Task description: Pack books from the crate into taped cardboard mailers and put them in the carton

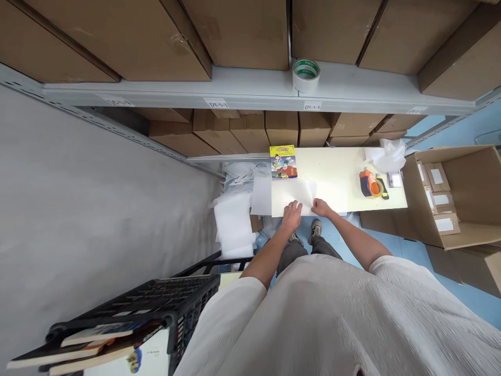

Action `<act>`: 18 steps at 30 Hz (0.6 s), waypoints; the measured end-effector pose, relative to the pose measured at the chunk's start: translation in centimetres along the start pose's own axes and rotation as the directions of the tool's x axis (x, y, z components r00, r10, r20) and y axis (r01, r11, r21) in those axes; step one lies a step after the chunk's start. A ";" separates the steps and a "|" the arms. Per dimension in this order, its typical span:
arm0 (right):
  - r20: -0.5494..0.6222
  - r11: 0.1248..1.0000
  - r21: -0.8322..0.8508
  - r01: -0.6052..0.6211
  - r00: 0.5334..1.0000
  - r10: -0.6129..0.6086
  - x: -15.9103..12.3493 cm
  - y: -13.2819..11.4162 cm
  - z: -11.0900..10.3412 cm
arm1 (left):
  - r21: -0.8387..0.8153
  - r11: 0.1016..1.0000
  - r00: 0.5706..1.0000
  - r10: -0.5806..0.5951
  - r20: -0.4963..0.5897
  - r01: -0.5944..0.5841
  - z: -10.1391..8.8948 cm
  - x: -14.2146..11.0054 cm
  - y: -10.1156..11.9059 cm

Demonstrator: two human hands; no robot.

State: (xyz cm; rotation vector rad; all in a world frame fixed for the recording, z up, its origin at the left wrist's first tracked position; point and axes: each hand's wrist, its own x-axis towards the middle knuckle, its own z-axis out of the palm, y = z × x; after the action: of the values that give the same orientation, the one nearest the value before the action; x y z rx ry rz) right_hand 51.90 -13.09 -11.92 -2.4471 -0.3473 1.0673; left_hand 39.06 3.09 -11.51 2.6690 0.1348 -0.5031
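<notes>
A thin, translucent white packing sheet (305,191) lies on the pale tabletop (332,172), its right part lifted and curved. My left hand (292,215) is at the sheet's near left edge, fingers bent over it. With fingertips pinched together, my right hand (321,208) holds the sheet's near right corner. Just beyond the sheet lies a yellow and purple book (284,162) with cartoon figures on its cover; neither hand touches it. Whether the sheet is a single layer or a pouch I cannot tell.
An orange tape dispenser (368,184) and crumpled white plastic (392,154) sit on the table's right. White foam sheets (235,224) are stacked at left. Beside me stand a black crate (191,297) with books and an open carton (469,196). A tape roll (306,76) rests on the shelf (250,87).
</notes>
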 end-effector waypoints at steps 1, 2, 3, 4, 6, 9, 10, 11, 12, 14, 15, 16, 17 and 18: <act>-0.006 1.000 0.005 0.010 1.000 -0.010 0.1 0.1 0.1 | 0.013 1.000 1.000 -0.004 0.009 0.003 0.0 0.1 -0.1; -0.019 1.000 0.014 0.013 1.000 -0.013 0.1 0.3 0.2 | 0.027 1.000 1.000 -0.006 0.018 0.005 0.1 0.1 -0.1; -0.044 1.000 0.022 0.007 0.999 -0.006 0.1 0.6 0.3 | 0.039 0.999 1.000 -0.008 0.025 0.007 0.2 0.2 -0.2; -0.080 1.000 0.024 -0.004 0.997 0.006 0.0 0.9 0.3 | 0.050 0.999 1.000 -0.008 0.028 0.007 0.3 0.3 -0.3; -0.169 0.999 -0.007 -0.044 0.985 0.042 -0.4 1.8 0.2 | 0.065 0.998 1.000 -0.007 0.027 0.006 0.4 0.4 -0.3; -0.258 0.985 -0.142 -0.098 0.964 0.058 -1.3 3.4 -0.5 | 0.081 0.997 1.000 -0.002 0.030 0.000 0.6 0.7 -0.3; -0.264 0.976 -0.193 -0.101 0.963 0.047 -1.6 3.8 -0.7 | 0.087 0.996 0.999 0.002 0.032 -0.005 0.7 0.7 -0.2; -0.261 0.966 -0.240 -0.097 0.965 0.031 -1.8 4.2 -1.0 | 0.094 0.996 0.999 0.007 0.035 -0.010 0.7 0.8 -0.1; -0.255 0.956 -0.280 -0.086 0.967 0.013 -2.1 4.5 -1.2 | 0.098 0.995 0.999 0.012 0.037 -0.015 0.8 0.9 0.1; -0.243 0.940 -0.334 -0.071 0.970 -0.013 -2.4 4.9 -1.5 | 0.099 0.995 0.999 0.018 0.039 -0.022 0.9 1.0 0.4; -0.239 0.934 -0.351 -0.071 0.971 -0.016 -2.4 5.0 -1.7 | 0.097 0.995 0.999 0.016 0.038 -0.020 0.9 1.1 0.6; -0.238 0.929 -0.362 -0.079 0.971 -0.010 -2.4 5.0 -1.8 | 0.096 0.995 0.999 0.011 0.036 -0.014 1.0 1.2 0.8; -0.239 0.926 -0.367 -0.092 0.971 0.002 -2.4 5.0 -1.9 | 0.096 0.995 0.999 0.003 0.034 -0.006 1.0 1.2 1.0; -0.239 0.924 -0.368 -0.108 0.971 0.018 -2.3 4.9 -2.1 | 0.097 0.995 0.999 -0.006 0.032 0.003 1.0 1.3 1.1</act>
State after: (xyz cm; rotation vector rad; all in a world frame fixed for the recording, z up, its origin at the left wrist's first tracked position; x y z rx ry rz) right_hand 52.16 -18.86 -11.61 -2.9112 -0.4340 0.7806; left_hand 40.10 1.69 -12.42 2.7544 0.1100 -0.5676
